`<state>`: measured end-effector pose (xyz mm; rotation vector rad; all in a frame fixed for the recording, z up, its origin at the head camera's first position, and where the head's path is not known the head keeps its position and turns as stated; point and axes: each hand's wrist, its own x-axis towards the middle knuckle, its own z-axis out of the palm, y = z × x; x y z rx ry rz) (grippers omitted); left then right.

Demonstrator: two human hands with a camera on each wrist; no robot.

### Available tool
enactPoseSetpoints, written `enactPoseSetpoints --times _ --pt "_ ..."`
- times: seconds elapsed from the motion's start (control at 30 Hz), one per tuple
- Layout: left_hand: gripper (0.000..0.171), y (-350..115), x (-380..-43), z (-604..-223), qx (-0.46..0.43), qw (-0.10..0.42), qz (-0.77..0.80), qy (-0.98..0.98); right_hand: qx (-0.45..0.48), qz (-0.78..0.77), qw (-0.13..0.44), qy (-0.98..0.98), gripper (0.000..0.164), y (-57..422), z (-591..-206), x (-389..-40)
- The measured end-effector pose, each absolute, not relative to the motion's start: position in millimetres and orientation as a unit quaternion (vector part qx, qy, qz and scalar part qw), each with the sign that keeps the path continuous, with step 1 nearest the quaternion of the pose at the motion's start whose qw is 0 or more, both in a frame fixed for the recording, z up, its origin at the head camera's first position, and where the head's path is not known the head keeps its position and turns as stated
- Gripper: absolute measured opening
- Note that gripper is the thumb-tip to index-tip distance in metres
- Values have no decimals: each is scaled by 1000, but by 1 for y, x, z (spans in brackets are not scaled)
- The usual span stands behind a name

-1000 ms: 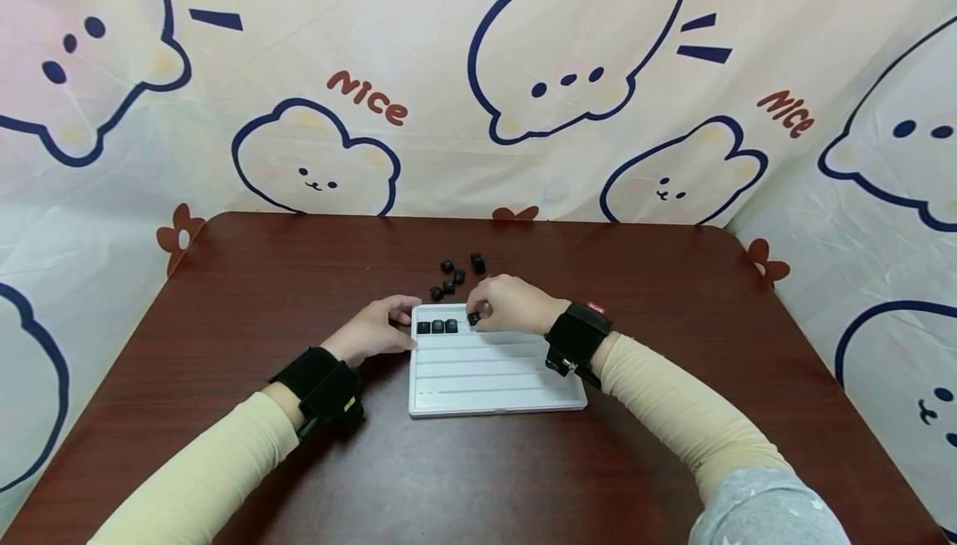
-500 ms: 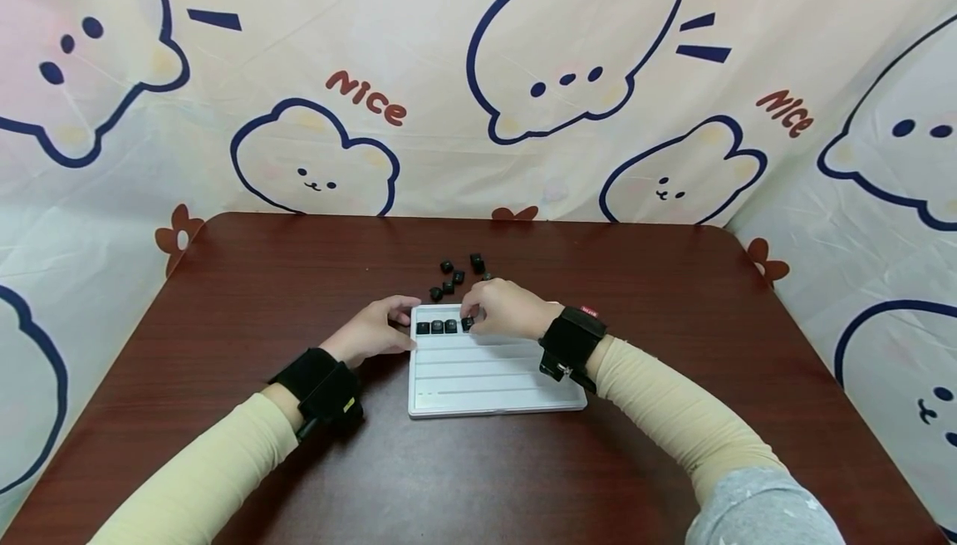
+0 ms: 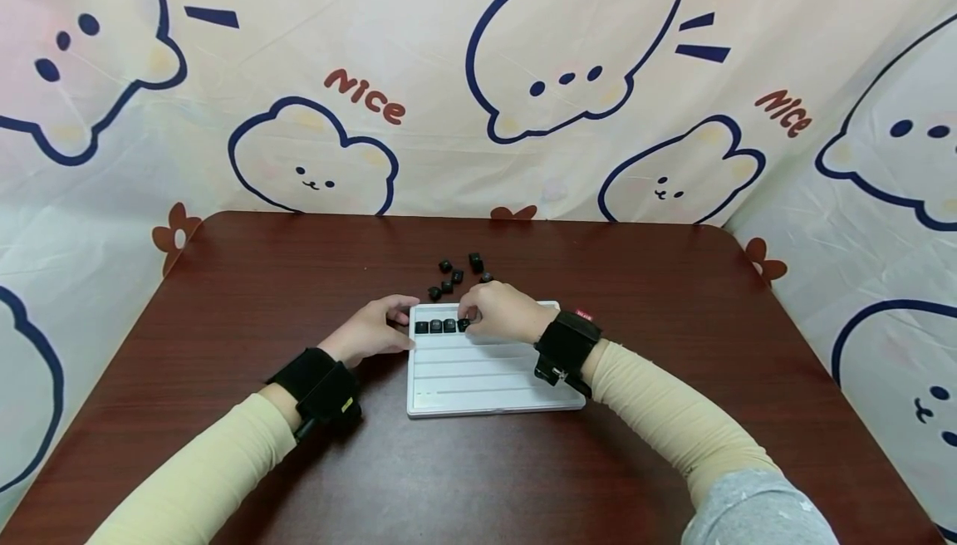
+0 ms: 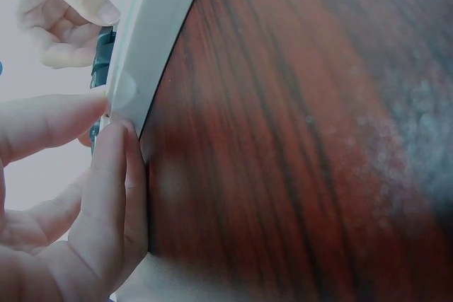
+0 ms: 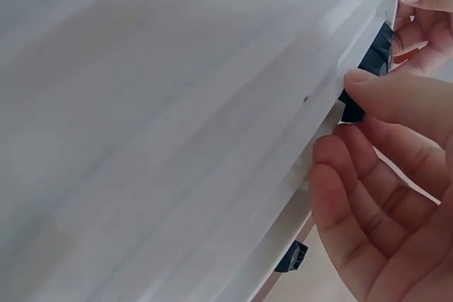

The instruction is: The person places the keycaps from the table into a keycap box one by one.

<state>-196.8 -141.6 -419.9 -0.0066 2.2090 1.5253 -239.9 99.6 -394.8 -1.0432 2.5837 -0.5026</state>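
A white ridged tray [image 3: 486, 380] lies flat on the table. My left hand [image 3: 368, 331] grips its left edge; in the left wrist view the thumb and fingers meet at the rim [image 4: 159, 33]. Along the tray's top slot stand a few small black blocks that look like keycaps [image 3: 436, 326]. My right hand [image 3: 507, 312] pinches another black keycap [image 5: 352, 109] between thumb and fingers, at the right end of this row. In the head view the fingers partly cover that keycap. It sits close against its neighbour, and whether they touch I cannot tell.
Several loose black keycaps [image 3: 447, 287] lie scattered on the brown table [image 3: 314, 254] just behind the tray. One loose keycap [image 5: 291, 257] shows past the tray edge in the right wrist view. A patterned cloth [image 3: 434, 154] hangs behind the table.
My right hand has moved a little left along the top slot, bringing the pinched keycap up to the end of the row. The left hand has stayed at the tray's edge.
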Motion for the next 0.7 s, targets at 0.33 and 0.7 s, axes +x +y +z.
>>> enactPoseSetpoints --times 0.33,0.7 --pt "68 -142 -197 -419 0 229 556 799 -324 -164 158 918 18 92 -394 -237" --pt "67 -142 -197 -420 -1 230 558 797 -301 -171 167 923 20 88 -394 -235"
